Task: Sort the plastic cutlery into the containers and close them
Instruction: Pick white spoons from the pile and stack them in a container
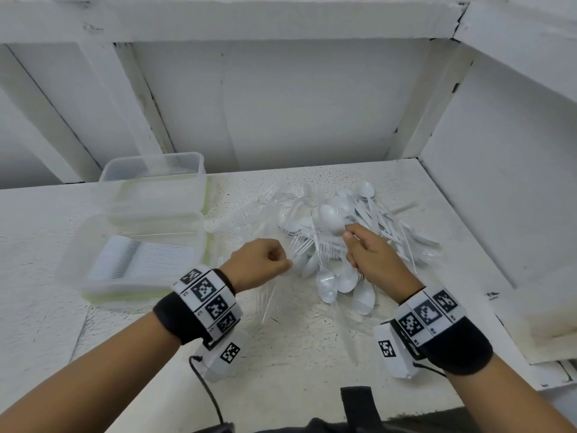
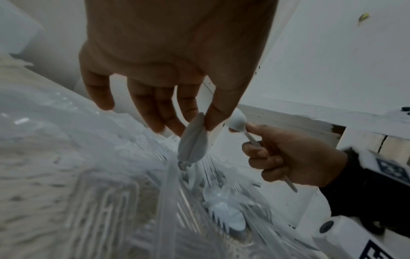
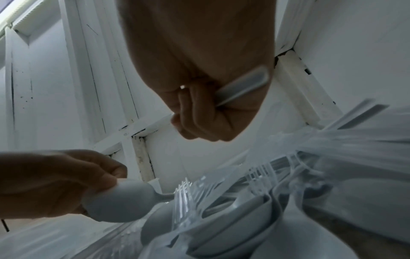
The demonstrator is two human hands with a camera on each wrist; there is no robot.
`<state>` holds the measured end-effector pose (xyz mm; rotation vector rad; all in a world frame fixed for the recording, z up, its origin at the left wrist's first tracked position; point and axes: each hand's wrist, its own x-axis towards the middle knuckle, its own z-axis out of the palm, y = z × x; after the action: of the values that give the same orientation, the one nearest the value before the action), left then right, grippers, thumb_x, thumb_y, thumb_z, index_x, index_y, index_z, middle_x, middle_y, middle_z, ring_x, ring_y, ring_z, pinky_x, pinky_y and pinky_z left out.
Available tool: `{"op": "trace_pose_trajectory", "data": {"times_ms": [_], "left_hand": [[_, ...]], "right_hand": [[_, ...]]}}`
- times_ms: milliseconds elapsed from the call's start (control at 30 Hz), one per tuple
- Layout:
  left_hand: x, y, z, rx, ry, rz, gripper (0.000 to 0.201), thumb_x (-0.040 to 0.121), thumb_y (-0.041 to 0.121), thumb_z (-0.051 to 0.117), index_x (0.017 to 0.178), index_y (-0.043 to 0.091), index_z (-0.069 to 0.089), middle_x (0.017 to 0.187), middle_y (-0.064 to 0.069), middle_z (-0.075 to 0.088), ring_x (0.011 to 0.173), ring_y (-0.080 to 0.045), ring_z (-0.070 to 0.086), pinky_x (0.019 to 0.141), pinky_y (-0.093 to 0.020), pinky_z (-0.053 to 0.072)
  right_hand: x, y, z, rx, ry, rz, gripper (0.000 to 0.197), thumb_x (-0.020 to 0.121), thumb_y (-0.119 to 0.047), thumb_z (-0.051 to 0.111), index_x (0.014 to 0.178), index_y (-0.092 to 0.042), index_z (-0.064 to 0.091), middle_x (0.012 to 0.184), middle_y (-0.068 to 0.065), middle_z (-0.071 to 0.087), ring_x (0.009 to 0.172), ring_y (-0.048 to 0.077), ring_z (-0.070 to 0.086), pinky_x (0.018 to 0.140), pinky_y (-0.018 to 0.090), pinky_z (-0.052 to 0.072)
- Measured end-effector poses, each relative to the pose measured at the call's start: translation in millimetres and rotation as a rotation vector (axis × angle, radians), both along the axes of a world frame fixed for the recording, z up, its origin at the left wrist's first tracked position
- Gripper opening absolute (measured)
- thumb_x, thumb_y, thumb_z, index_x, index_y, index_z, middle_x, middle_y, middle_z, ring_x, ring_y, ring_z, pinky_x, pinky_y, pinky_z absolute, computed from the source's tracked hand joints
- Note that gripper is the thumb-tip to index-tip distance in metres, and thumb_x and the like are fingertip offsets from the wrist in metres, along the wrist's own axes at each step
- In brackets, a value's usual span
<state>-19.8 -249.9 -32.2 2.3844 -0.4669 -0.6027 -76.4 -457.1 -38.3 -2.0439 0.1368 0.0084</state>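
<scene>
A pile of white spoons and clear forks (image 1: 346,278) lies at the middle right of the table. My left hand (image 1: 281,262) hovers at the pile's left edge, where thumb and forefinger pinch the bowl of a white spoon (image 2: 192,142), also seen as the white spoon (image 3: 119,201). My right hand (image 1: 354,242) is a fist round the handle of another white spoon (image 1: 331,217), bowl upward, above the pile. Two clear containers stand open at the left: the near container (image 1: 125,295) holds a neat row of white cutlery, while the far container (image 1: 156,190) looks empty.
White wall panels close off the back and right side of the table. A few clear forks (image 1: 268,300) lie loose in front of the pile. A flat white object (image 1: 546,334) sits at the right edge. A black cable (image 1: 204,387) hangs from my left wrist.
</scene>
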Motion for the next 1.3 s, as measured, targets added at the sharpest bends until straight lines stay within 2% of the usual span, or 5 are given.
{"op": "trace_pose_trajectory", "data": {"times_ms": [567, 767, 967, 1133, 1300], "left_hand": [[11.4, 47.9, 38.4, -0.968, 0.105, 0.635, 0.032, 0.099, 0.017, 0.040, 0.074, 0.009, 0.059, 0.072, 0.000, 0.070, 0.084, -0.017, 0.063, 0.078, -0.027, 0.050], [16.7, 35.3, 31.7, -1.137, 0.236, 0.728, 0.038, 0.097, 0.048, 0.034, 0.082, 0.014, 0.043, 0.064, -0.002, 0.049, 0.060, -0.016, 0.048, 0.071, -0.030, 0.046], [18.2, 24.0, 22.8, -0.927, 0.074, 0.539, 0.015, 0.097, 0.006, 0.042, 0.095, 0.021, 0.039, 0.083, -0.002, 0.046, 0.060, -0.012, 0.045, 0.055, -0.024, 0.048], [15.0, 21.4, 15.2, -0.625, -0.023, 0.352, 0.022, 0.098, 0.030, 0.043, 0.119, 0.033, 0.035, 0.073, -0.001, 0.049, 0.051, -0.009, 0.038, 0.045, -0.019, 0.035], [-2.7, 6.7, 1.8, 0.057, -0.183, -0.122, 0.032, 0.083, 0.048, 0.061, 0.097, 0.022, 0.049, 0.074, 0.011, 0.046, 0.061, -0.002, 0.041, 0.054, -0.015, 0.031]], "right_hand": [[22.6, 38.3, 2.0, -0.875, -0.068, 0.625, 0.033, 0.094, -0.029, 0.049, 0.126, -0.027, 0.058, 0.132, -0.010, 0.048, 0.108, 0.014, 0.054, 0.072, 0.022, 0.037], [24.7, 44.6, -3.2, -0.872, -0.142, 0.618, 0.024, 0.090, -0.031, 0.055, 0.104, -0.011, 0.058, 0.109, 0.000, 0.053, 0.093, 0.018, 0.053, 0.068, 0.030, 0.040], [22.5, 35.0, 7.5, -0.480, -0.216, 0.556, 0.031, 0.079, -0.039, 0.067, 0.091, -0.010, 0.067, 0.094, -0.005, 0.055, 0.079, 0.009, 0.055, 0.070, 0.026, 0.045], [13.7, 25.6, 33.8, 0.127, -0.342, -0.016, 0.017, 0.091, -0.028, 0.053, 0.098, -0.013, 0.053, 0.075, -0.001, 0.049, 0.059, -0.006, 0.046, 0.056, 0.010, 0.041], [18.0, 15.1, 39.6, 0.364, -0.349, -0.167, 0.013, 0.101, -0.028, 0.033, 0.095, -0.022, 0.043, 0.090, 0.012, 0.062, 0.087, 0.018, 0.063, 0.082, 0.034, 0.054]]}}
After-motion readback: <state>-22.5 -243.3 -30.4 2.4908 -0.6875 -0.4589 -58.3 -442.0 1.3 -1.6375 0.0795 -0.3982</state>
